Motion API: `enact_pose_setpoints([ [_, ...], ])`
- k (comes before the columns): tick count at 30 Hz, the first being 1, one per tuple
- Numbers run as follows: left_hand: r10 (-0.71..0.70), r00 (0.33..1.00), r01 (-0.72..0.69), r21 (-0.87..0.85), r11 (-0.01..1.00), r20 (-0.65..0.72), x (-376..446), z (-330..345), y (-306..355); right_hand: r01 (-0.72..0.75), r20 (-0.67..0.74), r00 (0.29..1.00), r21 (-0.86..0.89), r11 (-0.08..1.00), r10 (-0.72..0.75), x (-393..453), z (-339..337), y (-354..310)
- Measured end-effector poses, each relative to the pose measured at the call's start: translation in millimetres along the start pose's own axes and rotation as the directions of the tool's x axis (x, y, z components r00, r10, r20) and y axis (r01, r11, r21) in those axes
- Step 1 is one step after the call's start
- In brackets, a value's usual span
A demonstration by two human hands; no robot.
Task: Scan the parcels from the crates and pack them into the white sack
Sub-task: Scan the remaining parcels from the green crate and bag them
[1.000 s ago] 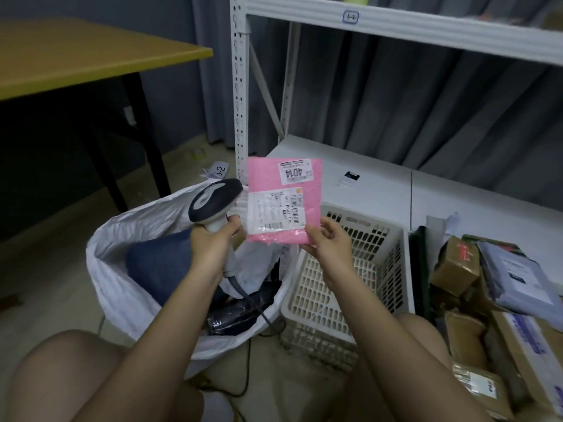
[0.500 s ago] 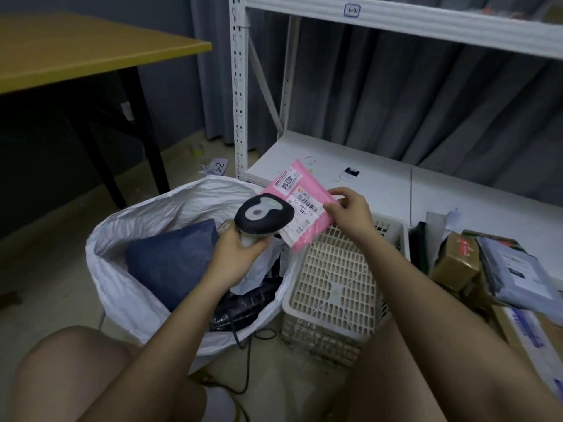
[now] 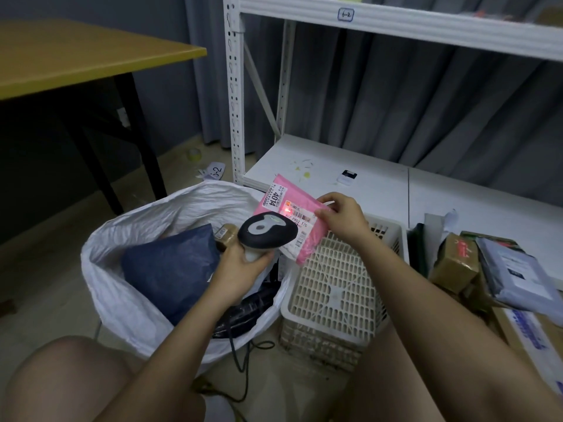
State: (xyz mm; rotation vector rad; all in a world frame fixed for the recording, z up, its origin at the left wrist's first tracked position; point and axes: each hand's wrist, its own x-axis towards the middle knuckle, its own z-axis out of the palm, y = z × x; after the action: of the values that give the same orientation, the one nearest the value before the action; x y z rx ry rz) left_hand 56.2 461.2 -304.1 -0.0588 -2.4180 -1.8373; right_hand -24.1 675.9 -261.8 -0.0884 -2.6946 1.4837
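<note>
Left hand (image 3: 243,266) gripping scanner (image 3: 267,230), right hand (image 3: 341,219) pinching pink parcel (image 3: 292,214), white shelving (image 3: 335,175), grey curtain (image 3: 426,102)

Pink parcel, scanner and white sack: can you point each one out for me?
pink parcel (image 3: 307,240): head view, on its bare pink lower half.
scanner (image 3: 268,230): head view, on the top of its dark head.
white sack (image 3: 182,210): head view, on its crumpled far wall.
</note>
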Motion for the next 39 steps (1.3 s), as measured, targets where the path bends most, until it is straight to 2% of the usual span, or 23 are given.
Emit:
enact_pose_setpoints([
  [9, 0.002, 1.0, -0.002, 0.0, 1.0, 0.001, -0.3, -0.4, -2.5, 0.026, 0.009, 1.0, 0.016, 1.0, -0.027, -1.8, 1.6, -4.8],
  [14, -0.081, 0.992, 0.078, -0.034, 0.996, -0.097, 2.0, -12.0, -7.9, 0.028, 0.023, 0.999, 0.027, 0.999, -0.029, 0.8, 7.7, -6.6],
  [18, -0.115, 0.966, 0.095, -0.095, 0.991, -0.23, 6.1, -35.0, -13.7, 0.048, 0.012, 0.999, -0.041, 0.998, -0.048, 3.1, 27.8, -2.8],
  [22, -0.159, 0.912, 0.111, -0.145, 0.983, -0.378, 16.2, -63.6, -31.0, 0.172, -0.11, 0.978, -0.052, 0.984, -0.176, 8.0, 63.3, -3.6],
  [25, -0.191, 0.889, 0.14, -0.148, 0.979, -0.417, 28.7, -82.4, -45.6, 0.287, -0.183, 0.937, -0.087, 0.954, -0.298, 23.5, 93.0, -14.1],
  [34, -0.249, 0.857, 0.21, -0.135, 0.968, -0.45, 74.2, -102.4, -82.7, 0.417, -0.065, 0.887, -0.307, 0.855, -0.456, 84.4, 193.3, -28.9],
  [36, -0.27, 0.85, 0.226, -0.148, 0.963, -0.453, 81.5, -103.4, -91.8, 0.362, 0.049, 0.924, -0.438, 0.823, -0.38, 98.2, 203.9, -13.5],
  [38, -0.269, 0.853, 0.22, -0.159, 0.962, -0.447, 86.9, -102.1, -97.2, 0.269, 0.295, 0.949, -0.582, 0.768, -0.109, 111.3, 204.7, 6.4],
  [39, -0.263, 0.858, 0.212, -0.162, 0.964, -0.441, 89.6, -100.2, -98.9, 0.244, 0.409, 0.911, -0.629, 0.738, 0.047, 115.2, 202.8, 14.7],
])
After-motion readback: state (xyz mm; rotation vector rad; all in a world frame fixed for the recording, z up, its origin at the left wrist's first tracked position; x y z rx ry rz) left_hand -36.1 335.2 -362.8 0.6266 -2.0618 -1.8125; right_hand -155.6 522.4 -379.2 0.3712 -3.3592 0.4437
